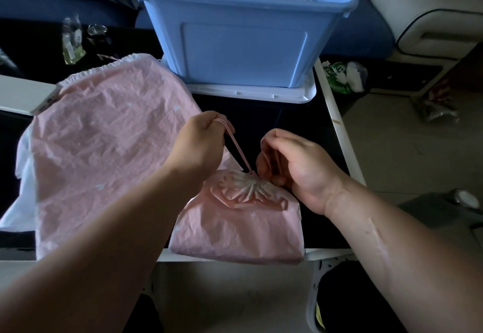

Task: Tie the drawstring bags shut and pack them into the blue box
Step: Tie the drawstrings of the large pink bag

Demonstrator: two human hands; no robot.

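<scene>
Step in hand: closing the small pink bag (pixel 235 228), which lies on the dark table (pixel 308 129) at its near edge, directly in front of me. Its gathered mouth (pixel 248 186) is already puckered tight.

My left hand (pixel 201 144) is clenched round one loop of the drawstring (pixel 236 150) and holds it taut, up and to the left. My right hand (pixel 292 165) is curled on the other strand, just beside the mouth.

To do this well, I judge:
- Pull the two strands in opposite directions, level with the mouth, so the gathers seat evenly.
- Hold tension in one strand while crossing the other (slack would likely let the mouth reopen).
- Form the knot hard against the gathers, not up the cord.
- Draw steadily; the film looks thin and could tear at the channel.

The blue box (pixel 240 32) stands beyond on its white lid (pixel 251 92), with pale bags visible inside. Flat pink bags (pixel 104 150) lie to my left, not yet tied.
</scene>
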